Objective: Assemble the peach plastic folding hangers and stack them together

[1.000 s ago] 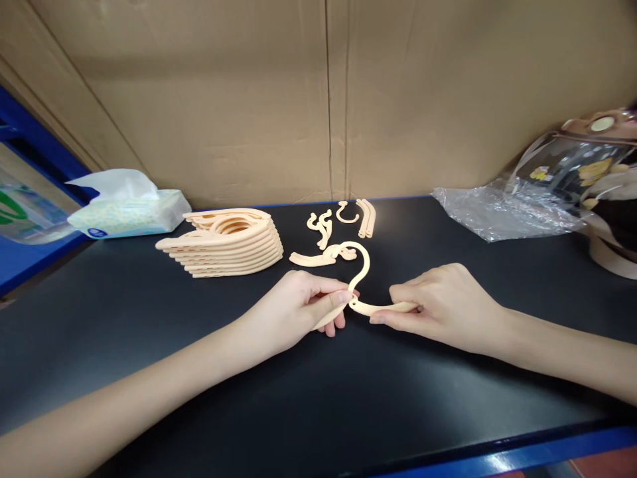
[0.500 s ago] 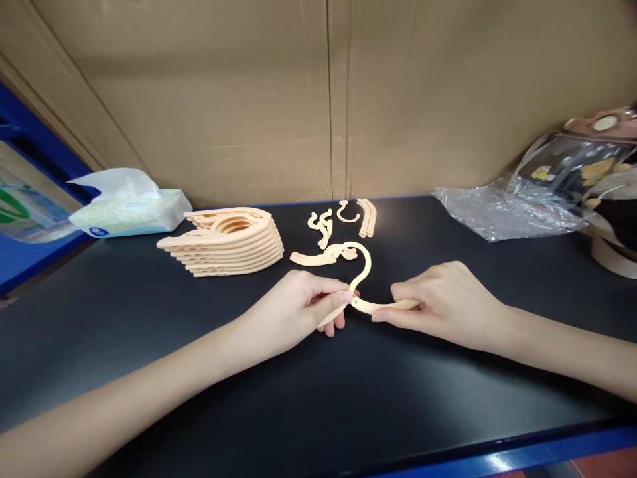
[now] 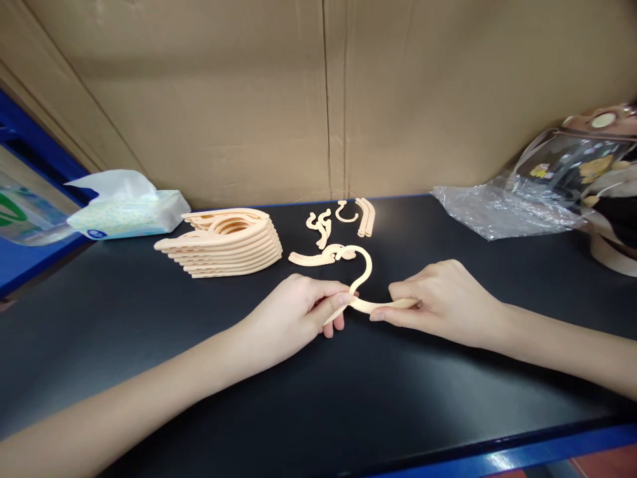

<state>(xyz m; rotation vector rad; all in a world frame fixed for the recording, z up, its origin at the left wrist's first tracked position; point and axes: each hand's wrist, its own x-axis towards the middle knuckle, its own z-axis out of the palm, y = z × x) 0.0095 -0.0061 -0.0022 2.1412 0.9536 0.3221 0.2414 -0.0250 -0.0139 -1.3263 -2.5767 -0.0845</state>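
Between my hands is a cream plastic hanger (image 3: 367,265), its hook curving upward and two short arms spreading below. My left hand (image 3: 303,305) pinches the joint under the hook and the left arm, covering much of both. Thumb and fingers of my right hand (image 3: 438,302) are closed on the outer end of the right arm. Just behind the hook lie loose cream hanger parts (image 3: 311,259) on the black table (image 3: 318,398). Farther back are small hook pieces (image 3: 321,226), a single hook (image 3: 344,212) and a few curved arm pieces (image 3: 366,218).
To the left stands a stack of folded cream hangers (image 3: 226,245), with a tissue pack (image 3: 134,209) behind it. Crumpled clear plastic (image 3: 502,209) and a transparent bag (image 3: 567,166) sit at the right. A cardboard wall (image 3: 239,99) closes off the back.
Both hands keep their hold on the hanger and have barely moved. The small hole visible near the joint on the right arm no longer shows. The view has shifted slightly.
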